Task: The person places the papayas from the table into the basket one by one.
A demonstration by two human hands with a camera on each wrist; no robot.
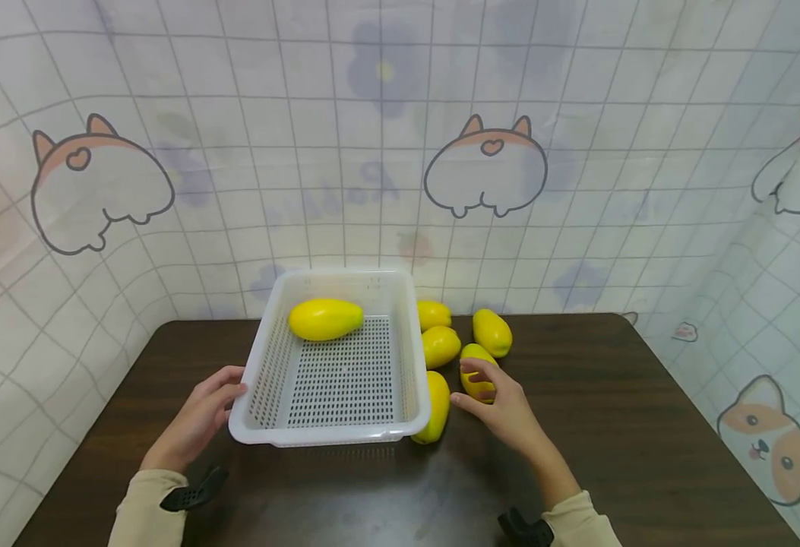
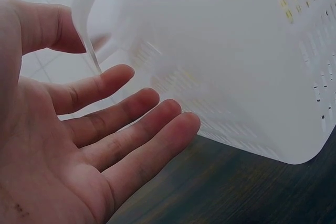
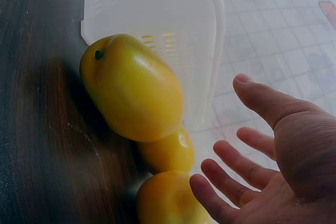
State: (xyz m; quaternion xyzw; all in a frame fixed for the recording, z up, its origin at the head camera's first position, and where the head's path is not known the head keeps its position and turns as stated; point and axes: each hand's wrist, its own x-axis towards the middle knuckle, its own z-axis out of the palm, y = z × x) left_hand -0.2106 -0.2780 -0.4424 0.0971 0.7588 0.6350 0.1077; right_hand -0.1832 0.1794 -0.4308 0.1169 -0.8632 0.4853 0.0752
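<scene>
A white plastic basket (image 1: 341, 433) with slotted walls stands on the dark table, one yellow papaya-like fruit (image 1: 325, 319) lying inside at its back left. At the basket's left side, my left hand (image 1: 197, 418) holds the rim, thumb over the lip (image 2: 86, 30) and fingers extended along the outer wall. My right hand (image 1: 502, 406) hovers right of the basket, fingers spread and nothing in its grasp. Close to it lie a yellow fruit (image 1: 475, 365), partly hidden by the fingers, and another yellow fruit (image 3: 131, 87) beside the basket wall.
More yellow fruits (image 1: 441, 347) lie between the basket and the back of the table, one fruit (image 1: 491, 333) a bit apart to the right. Patterned white cloth (image 1: 345, 152) hangs behind and along both sides of the dark wooden table (image 1: 611, 410).
</scene>
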